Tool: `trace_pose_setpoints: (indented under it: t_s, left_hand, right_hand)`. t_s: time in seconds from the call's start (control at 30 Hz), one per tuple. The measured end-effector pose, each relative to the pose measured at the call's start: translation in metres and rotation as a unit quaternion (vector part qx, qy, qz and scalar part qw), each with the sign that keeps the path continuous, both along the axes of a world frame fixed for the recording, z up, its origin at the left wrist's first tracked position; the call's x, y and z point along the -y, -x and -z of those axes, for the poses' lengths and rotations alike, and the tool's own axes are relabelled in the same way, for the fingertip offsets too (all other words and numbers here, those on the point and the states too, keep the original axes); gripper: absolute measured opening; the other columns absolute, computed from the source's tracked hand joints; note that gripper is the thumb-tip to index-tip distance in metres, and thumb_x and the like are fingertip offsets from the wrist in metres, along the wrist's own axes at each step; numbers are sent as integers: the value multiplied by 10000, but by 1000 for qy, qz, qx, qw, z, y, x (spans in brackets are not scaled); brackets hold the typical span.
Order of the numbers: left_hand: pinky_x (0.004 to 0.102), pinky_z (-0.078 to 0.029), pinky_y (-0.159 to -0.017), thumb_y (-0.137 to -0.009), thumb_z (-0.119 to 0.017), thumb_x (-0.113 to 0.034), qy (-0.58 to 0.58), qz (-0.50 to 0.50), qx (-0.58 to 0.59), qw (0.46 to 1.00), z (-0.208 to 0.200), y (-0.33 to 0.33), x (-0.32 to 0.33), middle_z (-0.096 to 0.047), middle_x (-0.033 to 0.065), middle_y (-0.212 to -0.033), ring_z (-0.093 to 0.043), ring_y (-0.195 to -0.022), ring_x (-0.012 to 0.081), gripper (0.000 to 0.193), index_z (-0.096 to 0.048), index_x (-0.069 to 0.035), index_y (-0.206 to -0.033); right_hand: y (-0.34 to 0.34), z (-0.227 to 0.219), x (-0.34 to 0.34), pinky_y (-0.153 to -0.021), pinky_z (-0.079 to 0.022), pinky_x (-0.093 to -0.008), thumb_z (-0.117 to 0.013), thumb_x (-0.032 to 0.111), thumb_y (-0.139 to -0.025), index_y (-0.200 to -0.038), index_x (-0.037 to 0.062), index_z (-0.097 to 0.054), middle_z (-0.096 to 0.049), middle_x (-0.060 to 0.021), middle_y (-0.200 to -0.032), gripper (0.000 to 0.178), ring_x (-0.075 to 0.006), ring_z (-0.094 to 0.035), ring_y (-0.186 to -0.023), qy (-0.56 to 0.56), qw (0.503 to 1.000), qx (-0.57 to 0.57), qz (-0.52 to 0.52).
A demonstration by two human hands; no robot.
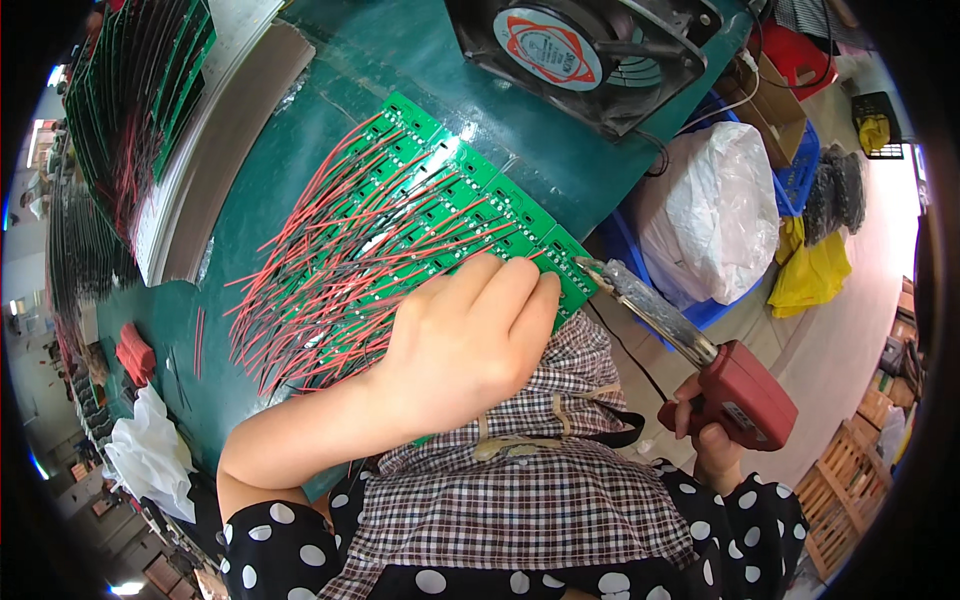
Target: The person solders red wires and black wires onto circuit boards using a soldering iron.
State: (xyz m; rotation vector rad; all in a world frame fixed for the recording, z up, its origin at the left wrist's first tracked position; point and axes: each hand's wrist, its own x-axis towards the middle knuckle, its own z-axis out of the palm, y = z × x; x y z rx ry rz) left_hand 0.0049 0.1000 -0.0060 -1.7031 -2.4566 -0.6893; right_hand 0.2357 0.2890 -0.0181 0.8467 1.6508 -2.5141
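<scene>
A green panel of circuit boards (570,270) lies on the table, with many red and black wires (330,270) fanning out over it to the left. My left hand (475,325) rests over the panel's near right part, fingers bent and pressed together. A bit of red wire shows beside its fingertips, but what they pinch is hidden. On the right, my right hand (705,440) grips a red-handled soldering gun (750,395). Its long metal barrel points up and left, and the tip is close to the panel's right corner, by the left fingertips.
A black fan (600,60) stands at the table's far edge. Wired green boards (140,90) stand at the far left beside a curved grey-white board (215,160). White crumpled plastic (150,450) and red cloth (135,353) lie at left. A blue crate (715,315) holds a white bag (715,215).
</scene>
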Motion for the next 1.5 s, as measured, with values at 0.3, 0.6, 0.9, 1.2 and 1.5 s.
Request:
trace_pose_setpoints:
  t_s: [0.3,0.6,0.9,1.2,1.5]
  left_hand:
    - [289,-439,-470,-616,-629,-51,6,-8,-26,1000,6,-1,-4,-546,53,-751,-543,-588,178,277,-635,9,-886]
    - [281,-439,-468,-612,-630,-51,14,-2,-36,999,5,-1,-4,-545,49,-761,-541,-591,172,282,-636,4,-889]
    - [280,-437,-464,-617,-626,-64,21,-2,-46,999,6,-2,-5,-546,47,-766,-542,-599,168,288,-633,0,-898]
    - [271,-453,-491,-630,-599,-76,48,9,-58,997,1,-4,3,-551,69,-824,-559,-662,179,328,-624,29,-940]
    - [267,-470,-512,-625,-624,-54,25,-106,-57,992,-23,-19,95,-586,79,-805,-580,-650,186,311,-647,13,-928]
  right_hand:
    - [10,-1,2,-469,-384,-281,-720,484,-748,-1113,-21,-455,-551,-72,-797,677,-121,-479,-506,-92,996,2,-2]
    - [-6,14,-10,-560,-448,-221,-760,210,-635,-972,-51,-540,-597,-53,-785,479,-102,-552,-610,-153,987,7,-38]
    - [10,4,3,-467,-396,-235,-719,498,-740,-1156,-33,-461,-579,-106,-882,723,-124,-504,-524,-117,993,-13,3]
    - [1,1,4,-658,-432,-295,-742,421,-748,-1238,-4,-431,-583,-89,-1045,719,-135,-535,-665,-44,999,3,4]
    - [-19,21,13,-428,-475,-274,-721,406,-767,-1230,-7,-399,-522,-97,-1001,699,-101,-494,-557,-203,966,-77,143]
